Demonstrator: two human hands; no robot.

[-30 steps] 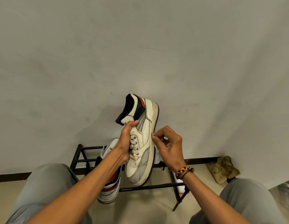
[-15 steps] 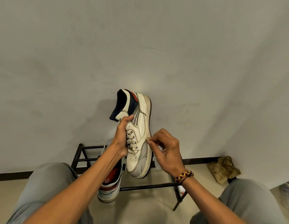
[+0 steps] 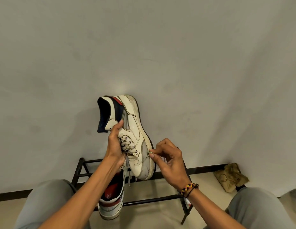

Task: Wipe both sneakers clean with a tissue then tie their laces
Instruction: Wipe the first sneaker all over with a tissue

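My left hand [image 3: 115,146] grips a white sneaker [image 3: 134,128] by its laced tongue and holds it up in front of the wall, heel up and toe down. Its collar is navy with a red patch. My right hand [image 3: 167,158] pinches a small wad of tissue [image 3: 150,152] against the sole edge near the toe. The second sneaker [image 3: 111,199] stands on the black rack below, its red insole showing, partly hidden by my left forearm. Loose laces [image 3: 128,175] hang down from the held shoe.
A low black metal shoe rack [image 3: 144,201] stands against the grey wall between my knees. A crumpled brown paper bag [image 3: 230,178] lies on the floor at the right by the skirting. Something white lies on the rack behind my right hand.
The held sneaker has turned and shifted left, its heel swinging to the upper left. My right hand slid down the sole edge toward the toe with the tissue.
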